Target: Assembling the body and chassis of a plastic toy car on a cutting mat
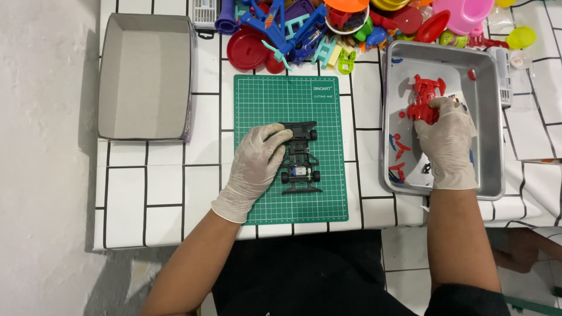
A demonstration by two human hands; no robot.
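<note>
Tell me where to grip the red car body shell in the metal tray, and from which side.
Grip the red car body shell across its narrow middle, coming from above. It lies flat in the metal tray with walls all round, so the top is the open side. The right hand already rests on its near end.

Your left hand [256, 167]: gloved, palm down, fingers curled loosely, forearm angling in from below.
Your right hand [448, 143]: gloved, reaching forward, fingertips pinched closed.
</note>
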